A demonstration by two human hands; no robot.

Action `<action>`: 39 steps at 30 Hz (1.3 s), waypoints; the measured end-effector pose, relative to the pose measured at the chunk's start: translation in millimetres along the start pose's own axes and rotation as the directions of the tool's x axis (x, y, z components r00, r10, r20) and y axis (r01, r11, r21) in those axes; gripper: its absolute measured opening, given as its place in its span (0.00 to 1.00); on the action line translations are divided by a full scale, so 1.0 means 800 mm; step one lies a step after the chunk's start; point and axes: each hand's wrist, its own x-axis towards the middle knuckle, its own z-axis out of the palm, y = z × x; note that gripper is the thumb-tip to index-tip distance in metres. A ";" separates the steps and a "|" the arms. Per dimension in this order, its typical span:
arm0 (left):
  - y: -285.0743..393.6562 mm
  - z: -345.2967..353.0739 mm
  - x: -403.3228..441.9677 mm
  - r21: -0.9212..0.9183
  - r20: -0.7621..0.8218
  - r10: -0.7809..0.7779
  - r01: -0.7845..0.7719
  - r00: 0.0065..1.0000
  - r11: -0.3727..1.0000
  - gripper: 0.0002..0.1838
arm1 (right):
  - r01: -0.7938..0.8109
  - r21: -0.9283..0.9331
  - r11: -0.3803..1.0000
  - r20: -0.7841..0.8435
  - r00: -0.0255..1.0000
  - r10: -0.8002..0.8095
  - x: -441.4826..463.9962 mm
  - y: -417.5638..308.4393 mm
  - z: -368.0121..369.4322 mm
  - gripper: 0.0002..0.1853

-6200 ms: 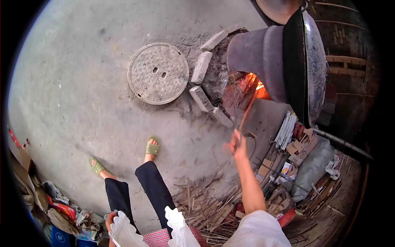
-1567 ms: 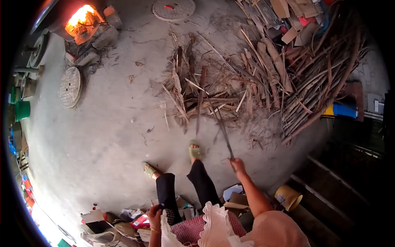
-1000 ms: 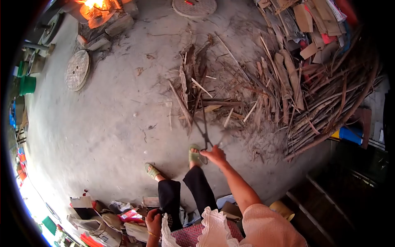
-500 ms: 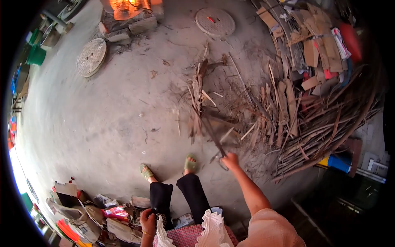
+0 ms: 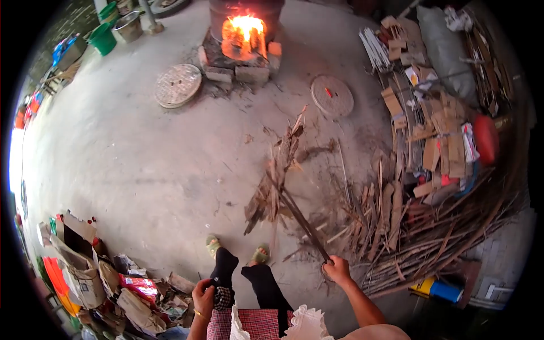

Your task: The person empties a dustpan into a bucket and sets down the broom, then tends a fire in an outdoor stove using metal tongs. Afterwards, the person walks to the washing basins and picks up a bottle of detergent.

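In my right hand (image 5: 338,270) are the handles of long, dark metal fire tongs (image 5: 307,229), with my fingers closed round them. Their far end grips a bundle of broken bark and wood strips (image 5: 280,161), which appears raised off the concrete floor. My left hand (image 5: 203,297) is at my thigh, fingers curled against a dark checked cloth (image 5: 224,297). Whether it grips the cloth or only rests there I cannot make out. Ahead, a fire (image 5: 246,31) burns in the mouth of a dark round stove (image 5: 272,11).
Bricks (image 5: 252,73) edge the stove. Two round lids (image 5: 178,85) lie on the floor near it. On the right are piled sticks (image 5: 430,226), flattened cardboard (image 5: 445,130) and a grey sack (image 5: 447,54). Paper bags and boxes (image 5: 85,277) stand at lower left.
My view has tilted up, bringing the stove fully in. The tongs and the bark bundle have swung up from the litter of wood, toward the stove. My left hand stays by my thigh.
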 end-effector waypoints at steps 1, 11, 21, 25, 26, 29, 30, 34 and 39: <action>0.007 -0.001 0.005 -0.011 -0.001 0.005 -0.005 1.000 1.000 0.12 | 0.061 -0.050 0.997 -0.029 0.998 -0.063 -0.004 -0.039 -0.018 0.15; 0.084 -0.041 0.120 -0.166 -0.108 -0.006 -0.012 0.994 0.986 0.12 | 0.181 -0.026 0.983 0.031 0.983 -0.180 0.107 -0.255 -0.065 0.18; 0.176 -0.135 0.299 -0.295 -0.205 -0.082 0.019 0.975 0.955 0.11 | 0.234 0.146 0.961 0.005 0.971 -0.238 0.312 -0.498 -0.040 0.04; 0.234 -0.164 0.325 -0.315 -0.214 -0.121 0.049 0.969 0.948 0.11 | 0.329 0.070 0.942 -0.036 0.944 -0.327 0.318 -0.527 -0.036 0.05; 0.250 -0.167 0.329 -0.298 -0.220 -0.121 0.051 0.968 0.953 0.10 | 0.311 0.081 0.947 -0.035 0.950 -0.309 0.302 -0.524 -0.039 0.05; 0.257 -0.163 0.343 -0.293 -0.239 -0.135 0.061 0.962 0.954 0.10 | 0.093 0.157 0.983 -0.022 0.996 -0.091 0.221 -0.589 -0.073 0.08; 0.260 -0.158 0.343 -0.300 -0.252 -0.174 0.094 0.952 0.949 0.10 | 0.057 0.170 0.984 0.032 0.997 -0.063 0.205 -0.587 -0.084 0.06; 0.265 -0.131 0.362 -0.349 -0.197 -0.143 0.067 0.970 0.935 0.10 | -0.098 0.358 0.929 0.168 0.985 0.039 0.146 -0.633 -0.100 0.04; 0.298 -0.112 0.361 -0.380 -0.211 -0.183 0.092 0.960 0.920 0.10 | -0.102 0.425 0.900 0.275 0.961 -0.021 0.157 -0.624 -0.068 0.08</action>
